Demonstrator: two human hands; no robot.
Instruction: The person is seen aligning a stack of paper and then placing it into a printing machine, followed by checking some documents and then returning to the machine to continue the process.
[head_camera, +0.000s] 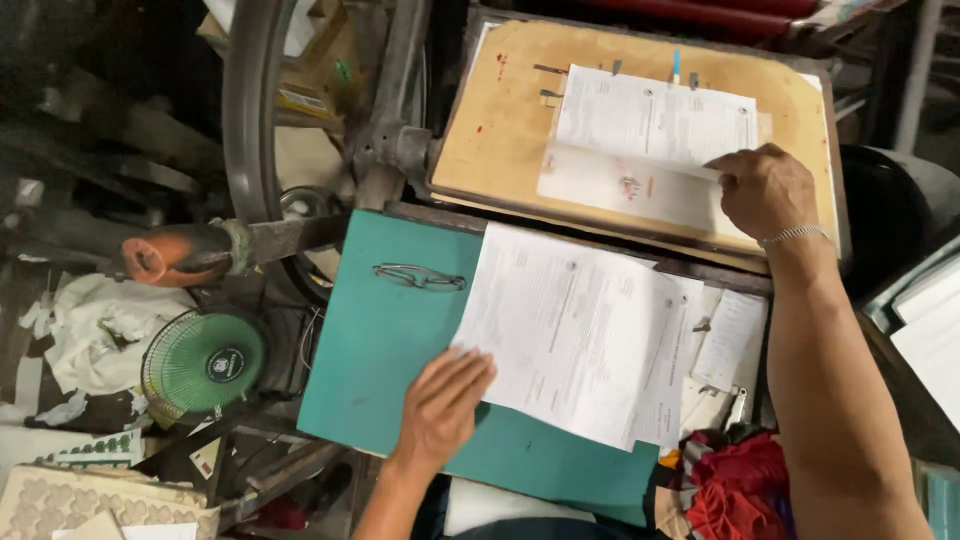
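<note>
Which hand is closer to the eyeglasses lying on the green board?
Left. The left hand rests on the green board just below the eyeglasses; the right hand is away on the printed sheet on the upper board.

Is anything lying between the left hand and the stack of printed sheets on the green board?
Nothing visible. The left hand already rests on the green board with its fingertips at the lower left edge of the stack of printed sheets. The eyeglasses lie further up the board, off to the side.
</note>
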